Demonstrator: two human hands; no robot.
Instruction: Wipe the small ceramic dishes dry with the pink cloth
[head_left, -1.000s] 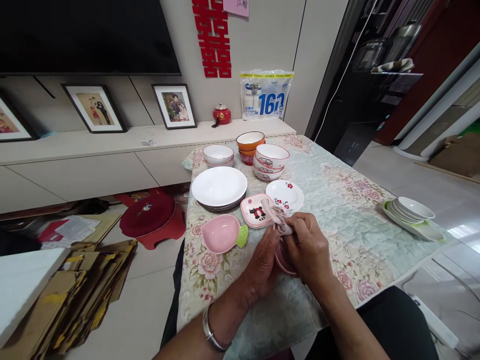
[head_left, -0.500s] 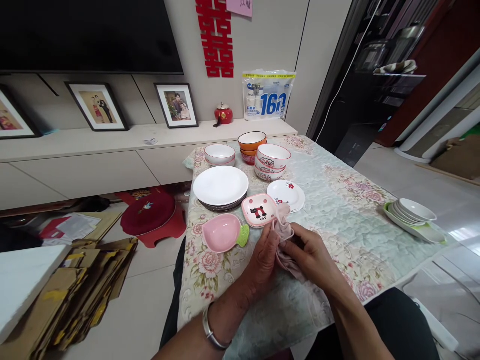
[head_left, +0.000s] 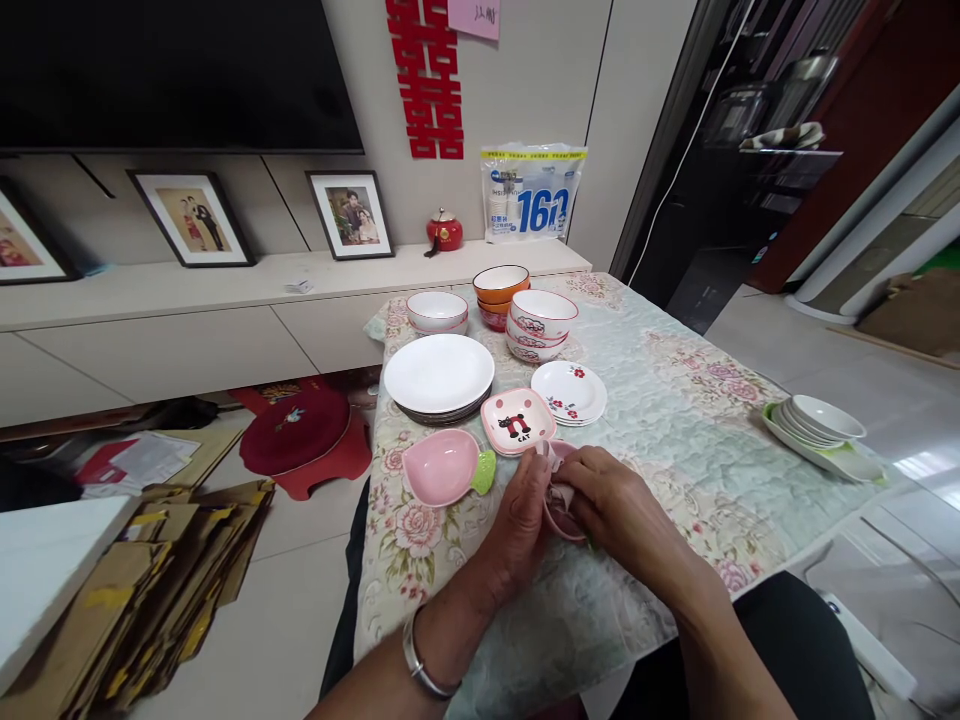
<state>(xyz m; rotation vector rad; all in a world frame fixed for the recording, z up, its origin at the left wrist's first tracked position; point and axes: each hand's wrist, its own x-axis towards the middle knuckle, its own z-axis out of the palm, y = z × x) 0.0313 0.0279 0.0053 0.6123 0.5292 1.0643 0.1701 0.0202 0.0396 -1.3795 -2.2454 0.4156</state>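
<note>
My left hand (head_left: 519, 515) grips the left side of a pink bowl (head_left: 564, 528), held low over the near part of the table. My right hand (head_left: 611, 500) presses a bunched pale pink cloth (head_left: 559, 492) into the bowl; the fingers partly cover both. A bit of green shows at the bowl's lower right. Just beyond my hands is a square pink dish with a cat picture (head_left: 517, 422). To the left lies a pink radish-shaped dish (head_left: 441, 468) with a green leaf handle. Small flowered white plates (head_left: 568, 385) are stacked behind my right hand.
Large white plates (head_left: 439, 370) are stacked at the table's left. Behind them stand white bowls (head_left: 436, 308), orange bowls (head_left: 501, 285) and red-rimmed bowls (head_left: 541, 318). Small green-white dishes (head_left: 825, 418) sit near the right edge. Flattened cardboard (head_left: 187, 590) and a red stool (head_left: 296, 430) are on the floor.
The cloth, draped up over my fingers before, is now bunched down inside the pink bowl, whose inside has come into view. My right hand has turned over, knuckles up, and reaches into it.
</note>
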